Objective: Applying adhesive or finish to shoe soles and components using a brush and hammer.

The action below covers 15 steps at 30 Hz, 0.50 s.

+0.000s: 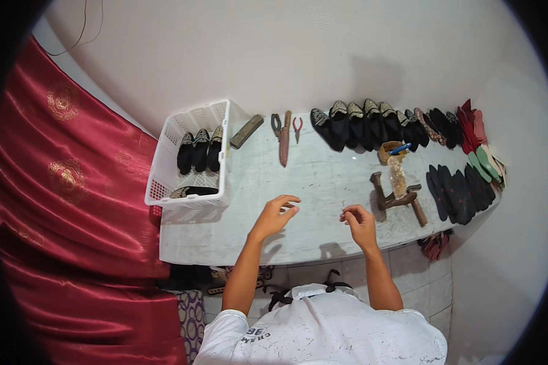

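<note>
Above a pale marble bench point(323, 182), the left hand point(275, 214) and right hand point(358, 220) hovered apart, fingers curled around nothing visible, and would best work centrally, clear of the wooden hammer point(398, 190) and white basket point(164, 164).

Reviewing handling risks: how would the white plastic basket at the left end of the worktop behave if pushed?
The white plastic basket probably slides easily on the smooth worktop. Holding only a few shoes, it is likely light. It overhangs the edge, so it might tip.
</note>
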### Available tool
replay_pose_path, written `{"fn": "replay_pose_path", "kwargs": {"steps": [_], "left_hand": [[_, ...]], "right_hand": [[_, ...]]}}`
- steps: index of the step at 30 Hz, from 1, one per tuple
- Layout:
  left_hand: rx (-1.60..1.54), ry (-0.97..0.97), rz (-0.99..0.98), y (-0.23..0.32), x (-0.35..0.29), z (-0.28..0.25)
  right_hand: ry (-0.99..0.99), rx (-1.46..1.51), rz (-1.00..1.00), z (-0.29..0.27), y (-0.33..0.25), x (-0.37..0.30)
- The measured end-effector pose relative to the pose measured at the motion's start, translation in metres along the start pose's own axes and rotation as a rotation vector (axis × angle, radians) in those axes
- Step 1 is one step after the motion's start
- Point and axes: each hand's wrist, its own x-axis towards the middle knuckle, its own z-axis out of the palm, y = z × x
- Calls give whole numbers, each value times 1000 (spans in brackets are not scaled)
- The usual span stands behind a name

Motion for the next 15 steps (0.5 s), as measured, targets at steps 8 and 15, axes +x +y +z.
{"fn": "replay_pose_path", "kwargs": {"steps": [8,15], "left_hand": [[-108,138,-104,23,27,85],[-132,83,-117,33,69,143]], "right_hand": [[74,66,-50,-131,-1,11],[283,177,4,-217,22,12]]}}
